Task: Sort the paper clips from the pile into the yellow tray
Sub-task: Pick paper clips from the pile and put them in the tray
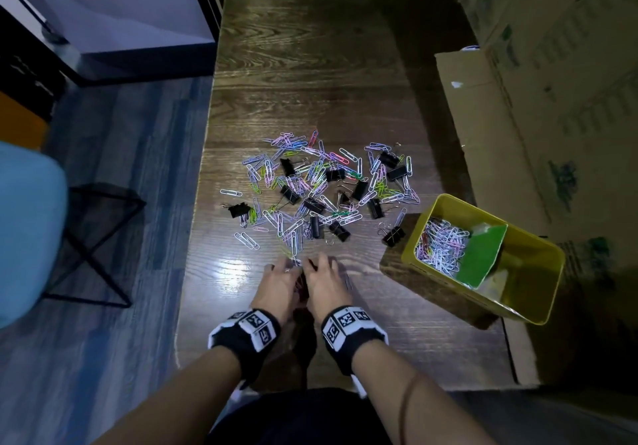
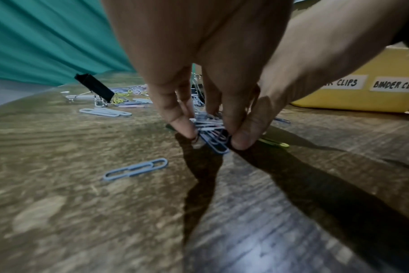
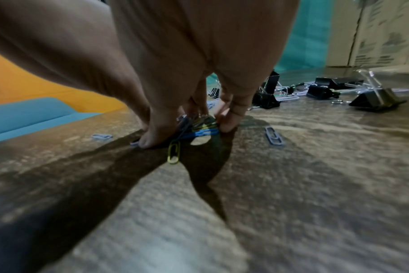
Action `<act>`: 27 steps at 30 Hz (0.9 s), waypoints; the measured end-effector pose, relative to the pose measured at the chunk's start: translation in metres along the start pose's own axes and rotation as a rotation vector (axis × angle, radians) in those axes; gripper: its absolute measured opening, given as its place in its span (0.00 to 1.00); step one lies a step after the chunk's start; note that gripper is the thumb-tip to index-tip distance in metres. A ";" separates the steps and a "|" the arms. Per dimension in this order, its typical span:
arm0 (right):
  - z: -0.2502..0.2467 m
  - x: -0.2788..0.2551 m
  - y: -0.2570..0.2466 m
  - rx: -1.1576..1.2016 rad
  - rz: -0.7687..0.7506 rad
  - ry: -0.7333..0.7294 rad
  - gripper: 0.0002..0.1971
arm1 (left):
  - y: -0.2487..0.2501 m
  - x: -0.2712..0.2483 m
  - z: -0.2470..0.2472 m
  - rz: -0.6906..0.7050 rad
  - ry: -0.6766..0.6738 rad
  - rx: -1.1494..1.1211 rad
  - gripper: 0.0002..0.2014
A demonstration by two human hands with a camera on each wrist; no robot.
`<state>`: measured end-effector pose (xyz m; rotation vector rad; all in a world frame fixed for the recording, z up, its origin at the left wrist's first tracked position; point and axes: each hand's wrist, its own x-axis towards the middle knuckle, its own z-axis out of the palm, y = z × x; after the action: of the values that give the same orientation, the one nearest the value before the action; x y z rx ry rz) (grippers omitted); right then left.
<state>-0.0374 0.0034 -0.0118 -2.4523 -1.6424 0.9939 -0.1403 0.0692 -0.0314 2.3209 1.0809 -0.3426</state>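
Gathering step: left hand (image 1: 281, 280) & right hand (image 1: 324, 280) are pinching a bunch of paper clips (image 2: 210, 133) together nr the counter's (image 1: 310, 64) front edge, below the pile (image 1: 321, 185). Next: lift w/o spilling, carrying right to the yellow tray (image 1: 538, 292), paper-clip side.

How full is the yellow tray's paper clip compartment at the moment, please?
Partly full: pastel paper clips cover the floor of the yellow tray left of the green divider, well below the rim.

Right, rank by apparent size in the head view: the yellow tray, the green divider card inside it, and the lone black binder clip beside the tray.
1. Yellow plastic tray, largest.
2. Green card divider.
3. Lone black binder clip, smallest.
All sit at similar distance, so the order is safe.
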 end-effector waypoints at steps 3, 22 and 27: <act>0.007 -0.001 0.005 0.055 -0.042 0.013 0.30 | -0.008 0.002 0.002 0.033 0.025 -0.090 0.20; -0.005 -0.009 0.027 -0.103 -0.225 -0.126 0.19 | -0.027 0.001 -0.014 0.331 -0.009 0.094 0.06; -0.020 -0.002 0.031 -0.025 -0.193 -0.201 0.13 | -0.030 0.002 -0.015 0.357 0.013 0.116 0.07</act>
<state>-0.0019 -0.0061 -0.0058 -2.2158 -1.9176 1.2299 -0.1622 0.0949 -0.0318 2.5619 0.6460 -0.2564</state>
